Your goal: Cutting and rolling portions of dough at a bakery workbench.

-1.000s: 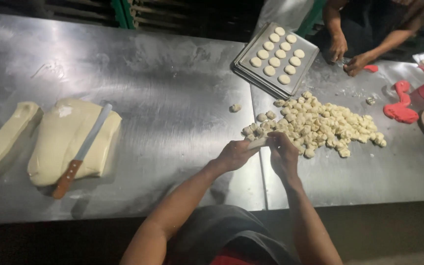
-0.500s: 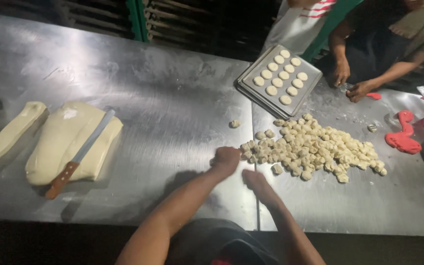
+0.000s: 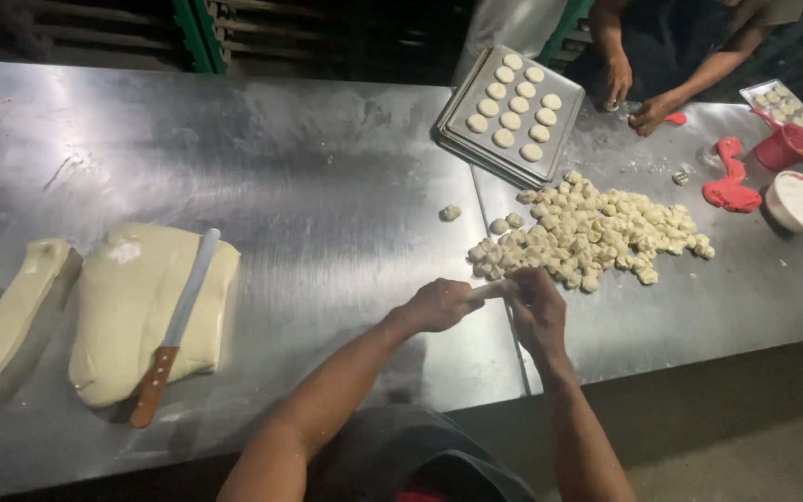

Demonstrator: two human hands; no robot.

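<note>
A short roll of dough [image 3: 493,290] is now held between the left hand [image 3: 440,305] and the right hand [image 3: 536,311], both closed on its ends just above the steel worktop [image 3: 327,186]; half a second earlier the hands were spread apart and flat near the worktop's front edge, so a fresh strand appears to have been taken up. The roll is held just in front of the heap of cut dough pieces [image 3: 597,232]. Behind the heap, a tray of round dough discs [image 3: 513,107] is set. To the left, a knife [image 3: 174,330] is laid across a dough slab [image 3: 132,307], unchanged. Another person's hands [image 3: 638,102] are seen at the far edge.
</note>
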